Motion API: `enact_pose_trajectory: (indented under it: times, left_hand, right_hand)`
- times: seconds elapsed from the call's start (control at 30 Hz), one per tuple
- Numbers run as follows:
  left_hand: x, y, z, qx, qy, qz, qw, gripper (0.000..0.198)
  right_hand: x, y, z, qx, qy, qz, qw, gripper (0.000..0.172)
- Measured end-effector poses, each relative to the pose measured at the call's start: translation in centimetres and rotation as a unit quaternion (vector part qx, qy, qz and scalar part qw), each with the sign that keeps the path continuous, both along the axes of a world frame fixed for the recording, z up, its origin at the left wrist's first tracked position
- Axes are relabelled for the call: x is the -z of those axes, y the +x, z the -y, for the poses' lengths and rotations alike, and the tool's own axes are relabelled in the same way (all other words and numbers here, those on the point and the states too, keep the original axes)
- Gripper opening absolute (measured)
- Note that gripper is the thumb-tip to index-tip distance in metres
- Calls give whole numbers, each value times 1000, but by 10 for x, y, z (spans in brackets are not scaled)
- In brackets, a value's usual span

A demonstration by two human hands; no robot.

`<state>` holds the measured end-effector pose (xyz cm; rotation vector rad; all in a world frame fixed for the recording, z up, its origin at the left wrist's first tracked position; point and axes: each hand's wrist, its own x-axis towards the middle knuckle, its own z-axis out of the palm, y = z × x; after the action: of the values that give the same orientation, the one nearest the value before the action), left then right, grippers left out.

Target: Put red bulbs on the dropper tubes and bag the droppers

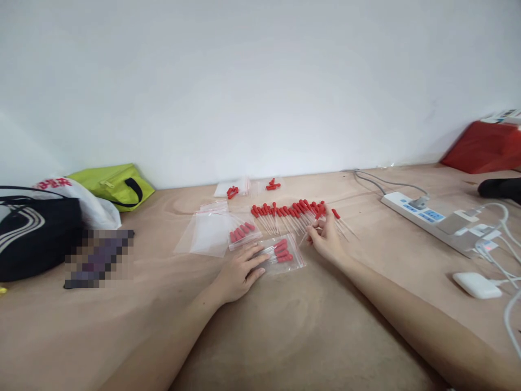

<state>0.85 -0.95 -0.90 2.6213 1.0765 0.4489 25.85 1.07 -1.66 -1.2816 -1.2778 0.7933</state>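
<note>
My left hand [238, 271] lies flat with its fingers stretched over the left end of a clear zip bag [297, 262] that holds several red-bulbed droppers [281, 251]. Just past that bag, the fingers of my right hand [329, 241] are pinched on a dropper with a red bulb [320, 210], at the near side of a row of loose droppers [280, 212]. These have red bulbs and thin clear stems pointing toward me. Another filled zip bag [243, 233] sits beyond my left fingertips, next to a stack of flat clear bags [209, 231].
Two small heaps of red bulbs [232, 192] lie near the wall, on or beside clear bags. To the right are a white power strip [433, 222] with cables and a white charger [477, 285]. At left stand a black bag [44, 233] and a lime-green bag [109, 182].
</note>
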Motion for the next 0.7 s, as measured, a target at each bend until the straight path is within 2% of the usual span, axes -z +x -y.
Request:
enact_pose_trajectory:
  times: [0.13, 0.23, 0.43, 0.7]
  left_hand:
    - [-1, 0, 1, -3, 0, -9, 1000, 34]
    - [-1, 0, 1, -3, 2, -18, 1000, 33]
    - [0, -1, 1, -3, 7, -21, 1000, 33]
    - [0, 0, 1, 2, 20, -12, 1000, 34]
  right_hand:
    - [12, -10, 9, 4, 7, -94, 996, 73]
    - [15, -17, 9, -7, 2, -126, 992, 67]
    - [17, -22, 11, -15, 3, -167, 986, 50]
    - [15, -18, 22, -46, -17, -190, 981, 52]
